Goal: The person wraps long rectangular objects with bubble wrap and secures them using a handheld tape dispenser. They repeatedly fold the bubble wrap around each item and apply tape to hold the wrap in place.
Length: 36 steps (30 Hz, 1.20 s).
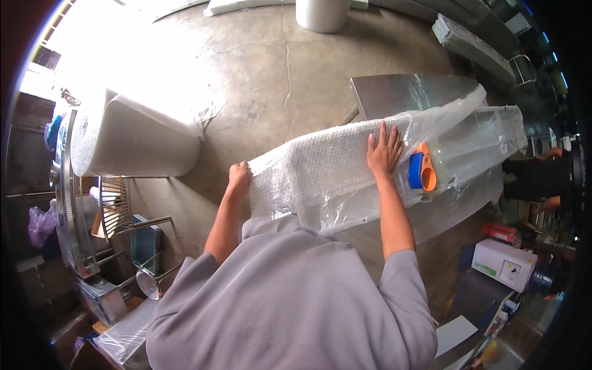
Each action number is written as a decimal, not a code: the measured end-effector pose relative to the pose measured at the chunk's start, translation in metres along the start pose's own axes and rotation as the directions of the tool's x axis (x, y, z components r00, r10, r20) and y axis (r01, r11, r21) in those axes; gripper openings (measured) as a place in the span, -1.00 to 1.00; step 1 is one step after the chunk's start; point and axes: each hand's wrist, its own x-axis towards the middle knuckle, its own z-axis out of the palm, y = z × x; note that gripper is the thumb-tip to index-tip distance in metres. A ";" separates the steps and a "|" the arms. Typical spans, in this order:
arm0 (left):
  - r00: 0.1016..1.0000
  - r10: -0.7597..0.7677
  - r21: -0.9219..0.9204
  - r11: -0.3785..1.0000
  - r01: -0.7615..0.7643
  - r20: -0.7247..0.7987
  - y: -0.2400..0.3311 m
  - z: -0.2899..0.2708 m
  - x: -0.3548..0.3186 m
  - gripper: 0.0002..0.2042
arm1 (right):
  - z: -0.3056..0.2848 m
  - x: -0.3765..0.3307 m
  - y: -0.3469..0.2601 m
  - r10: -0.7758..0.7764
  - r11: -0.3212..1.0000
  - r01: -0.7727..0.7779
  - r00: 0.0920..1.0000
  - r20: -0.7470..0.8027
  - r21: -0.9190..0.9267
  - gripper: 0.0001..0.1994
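A long bundle wrapped in bubble wrap (pixel 345 172) lies across the metal worktop (pixel 394 92), its long axis running from lower left up to the right. The left hand (pixel 239 177) closes its fingers on the bundle's near left end. The right hand (pixel 384 151) presses flat, fingers spread, mid-length (just beside an orange-and-blue tape dispenser (pixel 422 171)), gripping nothing.

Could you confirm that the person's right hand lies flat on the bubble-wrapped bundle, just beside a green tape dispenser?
Not quite: in the head view the tape dispenser is orange and blue, not green. The right hand does lie flat on the bubble-wrapped bundle, just beside it.
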 end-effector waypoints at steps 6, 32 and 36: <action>0.995 -0.047 -0.234 0.972 0.026 -0.086 -0.015 0.007 -0.026 -0.61 | -0.008 -0.008 0.008 -0.014 0.998 0.020 0.997 0.078 -0.066 -0.34; 0.556 0.682 0.558 0.255 -0.789 0.474 0.080 0.077 -0.107 -0.18 | -0.048 -0.057 0.051 -0.076 0.983 0.112 0.969 0.237 -0.143 -0.24; 0.573 0.723 0.471 0.380 -0.796 0.386 0.070 0.078 -0.110 -0.15 | -0.058 -0.073 0.054 -0.041 0.995 0.065 0.963 0.265 -0.082 -0.18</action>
